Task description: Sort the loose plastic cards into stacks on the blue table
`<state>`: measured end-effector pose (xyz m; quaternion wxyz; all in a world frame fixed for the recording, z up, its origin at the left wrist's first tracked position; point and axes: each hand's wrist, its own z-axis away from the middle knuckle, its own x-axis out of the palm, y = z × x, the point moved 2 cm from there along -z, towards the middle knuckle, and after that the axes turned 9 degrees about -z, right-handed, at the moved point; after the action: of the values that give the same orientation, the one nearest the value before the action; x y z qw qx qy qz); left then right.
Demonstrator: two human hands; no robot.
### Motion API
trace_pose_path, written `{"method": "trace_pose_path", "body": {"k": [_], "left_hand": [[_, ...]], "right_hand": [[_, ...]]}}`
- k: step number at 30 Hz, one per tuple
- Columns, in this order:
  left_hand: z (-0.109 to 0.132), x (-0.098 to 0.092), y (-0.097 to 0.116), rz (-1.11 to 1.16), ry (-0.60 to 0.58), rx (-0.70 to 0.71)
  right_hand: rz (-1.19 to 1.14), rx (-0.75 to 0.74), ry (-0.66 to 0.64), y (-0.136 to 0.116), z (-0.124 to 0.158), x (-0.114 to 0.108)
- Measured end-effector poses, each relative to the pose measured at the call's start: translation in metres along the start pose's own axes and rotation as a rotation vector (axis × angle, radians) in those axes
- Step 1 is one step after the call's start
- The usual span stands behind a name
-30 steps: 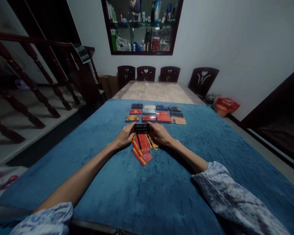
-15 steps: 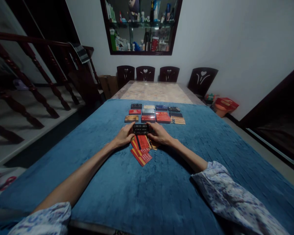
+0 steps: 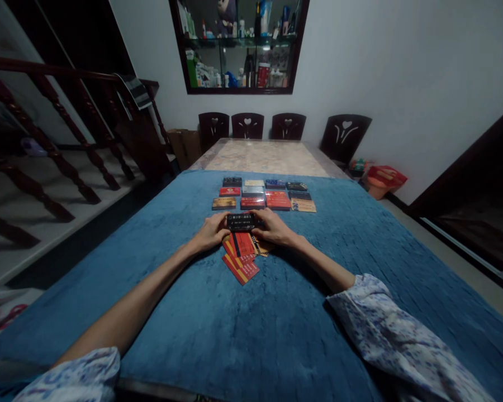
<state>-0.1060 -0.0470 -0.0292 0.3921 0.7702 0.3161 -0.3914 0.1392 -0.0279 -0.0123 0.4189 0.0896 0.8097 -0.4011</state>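
Observation:
A stack of black cards [image 3: 240,222] with white print is gripped between my two hands, just above the blue cloth. My left hand [image 3: 212,231] pinches its left end with thumb and fingers. At the opposite end my right hand [image 3: 272,227] does the same. Right below the stack, several red and orange cards [image 3: 241,258] lie fanned out, and the stack hides their far ends. Beyond my hands sit rows of card piles, among them a gold pile [image 3: 223,203], a red pile [image 3: 278,200] and a dark pile [image 3: 297,186].
A blue cloth [image 3: 184,324] covers the near part of the table, with bare tabletop [image 3: 264,156] behind it. Dark chairs [image 3: 247,125] stand at the far end. A wooden railing [image 3: 84,145] runs along the left, and a red bag [image 3: 385,177] is on the right.
Both hands keep hold of the black cards in nearly the same place; my left fingers have shifted slightly. The piles and the fanned cards lie as before.

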Motion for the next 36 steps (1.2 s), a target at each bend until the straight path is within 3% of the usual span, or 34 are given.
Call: {"method": "trace_pose_path", "body": {"k": [17, 30, 36], "left_hand": [[-0.004, -0.012, 0.011, 0.028, -0.104, -0.001], [-0.022, -0.023, 0.011, -0.048, -0.122, 0.038], [-0.031, -0.027, 0.008, -0.047, -0.135, 0.079]], "right_hand": [[0.078, -0.039, -0.039, 0.006, -0.002, -0.002], [0.097, 0.027, -0.076, 0.005, -0.011, -0.018], [0.079, -0.01, -0.082, 0.005, -0.018, -0.023]]}}
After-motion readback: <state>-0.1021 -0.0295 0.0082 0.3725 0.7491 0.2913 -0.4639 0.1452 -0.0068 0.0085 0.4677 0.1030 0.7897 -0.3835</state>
